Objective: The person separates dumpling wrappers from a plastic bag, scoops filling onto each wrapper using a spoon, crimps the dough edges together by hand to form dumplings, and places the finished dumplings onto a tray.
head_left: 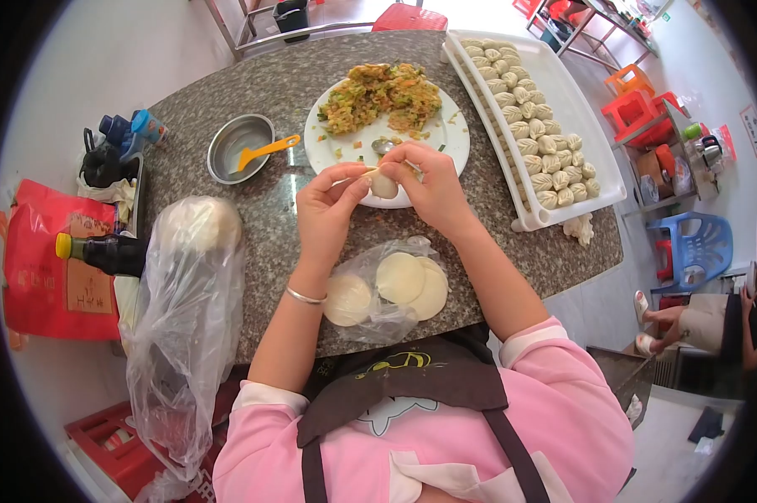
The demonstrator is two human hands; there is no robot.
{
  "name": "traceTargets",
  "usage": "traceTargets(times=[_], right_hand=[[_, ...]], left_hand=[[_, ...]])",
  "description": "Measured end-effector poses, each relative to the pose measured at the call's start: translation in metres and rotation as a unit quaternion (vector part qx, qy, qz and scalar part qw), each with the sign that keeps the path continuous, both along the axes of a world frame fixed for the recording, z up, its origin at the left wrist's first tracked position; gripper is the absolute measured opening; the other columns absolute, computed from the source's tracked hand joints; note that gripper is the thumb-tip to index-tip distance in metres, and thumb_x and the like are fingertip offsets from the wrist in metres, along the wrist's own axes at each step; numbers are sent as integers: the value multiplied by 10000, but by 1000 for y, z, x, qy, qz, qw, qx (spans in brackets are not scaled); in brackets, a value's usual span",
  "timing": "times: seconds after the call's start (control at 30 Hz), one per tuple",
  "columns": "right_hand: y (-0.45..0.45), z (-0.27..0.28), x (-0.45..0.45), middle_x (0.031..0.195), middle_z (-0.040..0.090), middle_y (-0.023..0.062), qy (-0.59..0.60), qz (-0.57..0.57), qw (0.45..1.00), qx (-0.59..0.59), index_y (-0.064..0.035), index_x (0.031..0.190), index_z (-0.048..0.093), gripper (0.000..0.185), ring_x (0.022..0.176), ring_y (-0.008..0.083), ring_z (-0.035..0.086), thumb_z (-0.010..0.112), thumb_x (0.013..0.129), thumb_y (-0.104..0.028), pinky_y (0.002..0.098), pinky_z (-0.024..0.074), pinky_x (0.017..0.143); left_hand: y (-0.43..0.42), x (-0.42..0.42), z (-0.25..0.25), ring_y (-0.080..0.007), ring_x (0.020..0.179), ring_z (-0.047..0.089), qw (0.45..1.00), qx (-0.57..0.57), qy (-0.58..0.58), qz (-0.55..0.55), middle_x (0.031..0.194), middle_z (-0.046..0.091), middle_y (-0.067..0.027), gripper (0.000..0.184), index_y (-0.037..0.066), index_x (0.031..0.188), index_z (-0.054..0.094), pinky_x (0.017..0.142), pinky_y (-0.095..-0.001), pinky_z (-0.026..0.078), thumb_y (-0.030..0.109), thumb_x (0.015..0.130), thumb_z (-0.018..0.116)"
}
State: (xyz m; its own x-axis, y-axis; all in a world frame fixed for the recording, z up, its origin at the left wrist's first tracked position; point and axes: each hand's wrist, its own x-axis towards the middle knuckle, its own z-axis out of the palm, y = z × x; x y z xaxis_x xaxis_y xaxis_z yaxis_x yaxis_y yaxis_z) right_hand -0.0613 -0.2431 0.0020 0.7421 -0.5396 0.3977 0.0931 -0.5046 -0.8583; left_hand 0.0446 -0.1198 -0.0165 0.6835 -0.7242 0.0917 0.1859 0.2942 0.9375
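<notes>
Both hands meet over the near edge of a white plate (316, 151) heaped with chopped vegetable filling (383, 99). Between them is a small pale dumpling (383, 185). My left hand (335, 201) pinches its left side, and my right hand (430, 186) grips its upper right side with bent fingers. A metal spoon (383, 146) rests on the plate just behind the fingers. Round dough wrappers (401, 278) lie on a clear plastic bag nearer my body. To the right, a white tray (592, 159) holds several rows of pleated dumplings (539, 130).
A metal bowl (228, 151) with an orange-handled tool (265, 151) stands at left. Nearby are a plastic bag of dough (198, 230), a dark bottle (110, 253) and a red bag (47, 268). A seated person (705, 323) is far right, near a blue chair (697, 247).
</notes>
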Motion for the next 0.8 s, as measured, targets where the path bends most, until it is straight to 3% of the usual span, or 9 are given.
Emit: traceTargets(times=[0.2,0.43,0.53,0.6,0.67,0.8], right_hand=[[-4,1,-1,799,621,117,34,43,998,23,21,826,621,113,789,229,605,638,808,-89,328,468,717],[2,-1,2,795,617,124,7,20,999,-40,18,818,609,95,766,255,593,631,810,-74,334,463,704],[6,-1,3,792,616,124,-6,2,1000,-27,21,820,606,95,759,259,591,625,816,-72,335,462,699],[7,-1,3,789,615,122,-23,-18,1000,-11,22,823,606,95,758,259,590,622,819,-71,336,461,698],[6,-1,3,784,609,118,20,10,998,57,23,838,602,91,782,258,589,615,826,-67,333,459,704],[8,-2,4,774,598,110,11,17,999,37,11,842,600,85,782,260,581,618,821,-70,340,452,709]], left_hand=[[3,4,-4,-127,860,628,995,-7,-81,-51,1021,647,-91,119,-38,940,676,754,-232,510,-27,823,656],[2,4,-7,-106,879,612,997,-1,-69,-22,997,656,-77,120,-17,963,655,758,-230,492,9,847,646],[2,1,-5,-128,916,618,999,-13,-8,-41,990,651,-71,100,19,975,614,794,-276,516,47,879,618],[3,3,-10,-153,942,622,961,-36,244,-122,989,642,-70,93,49,987,579,839,-345,539,82,902,592],[3,4,-11,-160,941,624,960,-30,242,-136,997,636,-69,101,53,1000,575,853,-369,542,94,908,584],[2,3,-10,-163,929,628,968,-30,201,-148,1000,630,-65,131,56,1032,559,863,-378,544,107,914,579]])
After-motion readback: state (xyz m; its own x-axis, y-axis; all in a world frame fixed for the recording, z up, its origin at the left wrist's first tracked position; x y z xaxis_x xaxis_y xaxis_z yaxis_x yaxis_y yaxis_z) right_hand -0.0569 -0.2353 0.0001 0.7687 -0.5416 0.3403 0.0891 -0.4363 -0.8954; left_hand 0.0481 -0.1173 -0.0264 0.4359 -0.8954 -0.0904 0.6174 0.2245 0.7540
